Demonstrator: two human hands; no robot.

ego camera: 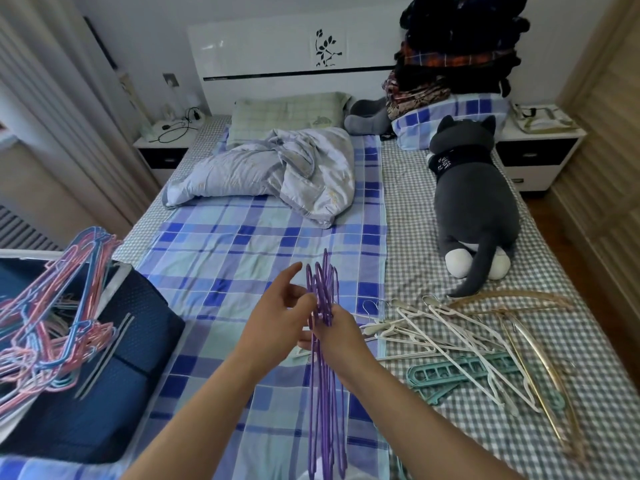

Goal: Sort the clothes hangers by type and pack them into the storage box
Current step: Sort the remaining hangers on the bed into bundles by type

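Two bare forearms enter from the bottom edge of the frame and rise toward its centre. No sleeve, cuff or glove covers either arm in view. The left hand (pixel 277 317) sits just left of centre and shows no ring, watch or band at the wrist. The right hand (pixel 341 336), just right of centre, is likewise unadorned. The fingernails appear short and unpainted, though they are small in view.

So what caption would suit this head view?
Both hands gather purple hangers above the bed; pink and blue ones fill the box.
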